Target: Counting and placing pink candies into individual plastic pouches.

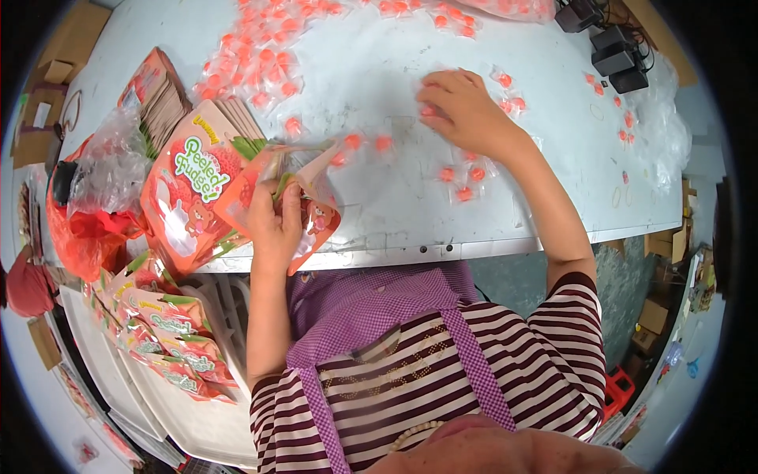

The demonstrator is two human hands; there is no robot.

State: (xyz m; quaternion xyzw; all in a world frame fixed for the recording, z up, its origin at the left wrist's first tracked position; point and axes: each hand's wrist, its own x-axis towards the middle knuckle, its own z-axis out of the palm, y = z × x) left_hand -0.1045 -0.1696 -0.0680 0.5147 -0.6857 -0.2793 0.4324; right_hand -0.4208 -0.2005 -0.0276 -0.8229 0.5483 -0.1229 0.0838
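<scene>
An open orange pouch [304, 201] is pinched by the left hand [276, 225] at centre left. Wrapped candies [466, 178] on the bench [371, 71] are covered by the right hand [466, 110], fingers curled.

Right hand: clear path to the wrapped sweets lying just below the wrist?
Probably yes. The right hand rests on the table, and those wrapped sweets lie loose beside the wrist with nothing over them.
</scene>
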